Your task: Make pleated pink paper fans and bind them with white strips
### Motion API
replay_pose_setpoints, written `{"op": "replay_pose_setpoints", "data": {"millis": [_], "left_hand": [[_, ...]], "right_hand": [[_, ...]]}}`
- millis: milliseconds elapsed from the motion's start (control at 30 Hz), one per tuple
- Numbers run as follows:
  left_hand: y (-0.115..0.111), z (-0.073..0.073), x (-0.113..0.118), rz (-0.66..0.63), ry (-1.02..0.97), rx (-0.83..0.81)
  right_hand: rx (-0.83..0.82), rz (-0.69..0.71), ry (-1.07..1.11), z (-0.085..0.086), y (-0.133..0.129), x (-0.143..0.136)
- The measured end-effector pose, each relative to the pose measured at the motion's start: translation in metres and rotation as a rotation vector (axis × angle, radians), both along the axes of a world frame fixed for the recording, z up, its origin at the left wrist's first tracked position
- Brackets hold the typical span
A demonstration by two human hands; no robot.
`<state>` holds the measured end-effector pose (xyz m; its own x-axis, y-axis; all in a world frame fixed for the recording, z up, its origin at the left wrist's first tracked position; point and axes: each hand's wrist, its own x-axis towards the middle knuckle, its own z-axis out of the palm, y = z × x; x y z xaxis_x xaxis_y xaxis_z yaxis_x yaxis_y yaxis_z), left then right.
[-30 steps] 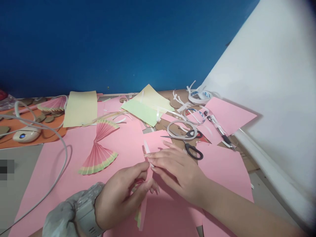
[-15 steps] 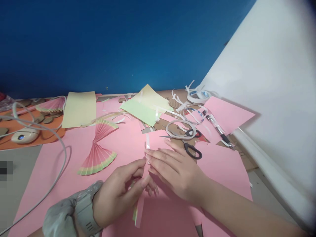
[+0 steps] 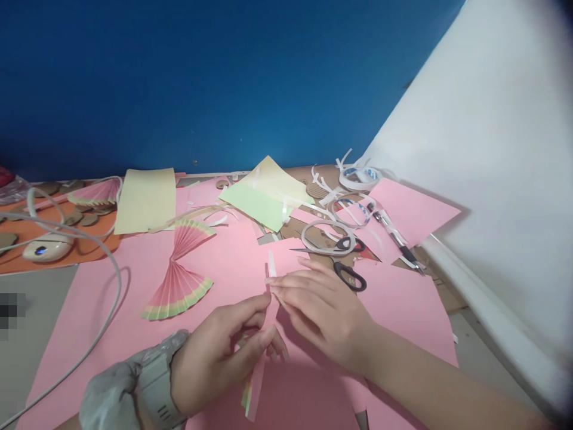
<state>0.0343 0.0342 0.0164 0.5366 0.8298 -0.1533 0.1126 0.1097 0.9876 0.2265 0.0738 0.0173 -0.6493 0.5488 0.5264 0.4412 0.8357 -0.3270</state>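
My left hand (image 3: 233, 349) is closed around a narrow pleated paper strip (image 3: 254, 391), pink with yellow and green edges showing at its lower end. My right hand (image 3: 326, 310) has its fingertips on the strip's upper part, fingers close together; its thumb is mostly hidden. A piece of white tape (image 3: 271, 263) sticks up past those fingertips. To the left, a pleated paper fan (image 3: 179, 286) in pink, yellow and green lies spread like a bow. Black-handled scissors (image 3: 350, 277) rest just beyond my right hand.
Large pink paper (image 3: 111, 334) covers the table. Farther back are a yellow sheet (image 3: 145, 203), a yellow-green sheet (image 3: 255, 200), tape rolls (image 3: 358, 178), a pen (image 3: 396, 236) and a pink square (image 3: 416, 209). At left are a white cable (image 3: 117, 298) and a small white device (image 3: 47, 248).
Both hands and the pleated strip have shifted slightly right and down in view. My right fingertips sit a little closer together on the strip, which remains in my left hand.
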Motion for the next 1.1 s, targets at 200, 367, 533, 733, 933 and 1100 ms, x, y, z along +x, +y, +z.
{"op": "replay_pose_setpoints", "data": {"millis": [200,367,533,733,933,1100], "left_hand": [[0.001,-0.001,0.0,-0.004,-0.041,-0.083],[0.001,-0.003,0.0,0.108,-0.271,-0.206],[0.004,-0.001,-0.002,0.14,-0.406,-0.29],[0.008,-0.014,-0.009,0.043,-0.687,-0.378],[0.009,-0.016,-0.006,-0.055,-0.763,-0.476],[0.009,-0.012,-0.003,-0.12,-0.624,-0.539]], "right_hand": [[-0.371,-0.271,0.355,0.0,0.016,0.01],[-0.602,-0.623,0.952,-0.009,0.053,0.035],[-0.505,-0.71,0.9,-0.015,0.066,0.047],[-0.139,-0.556,0.388,-0.003,0.038,0.029],[-0.539,0.069,0.095,0.013,0.016,0.009],[-0.511,0.117,0.081,0.014,0.01,0.001]]}}
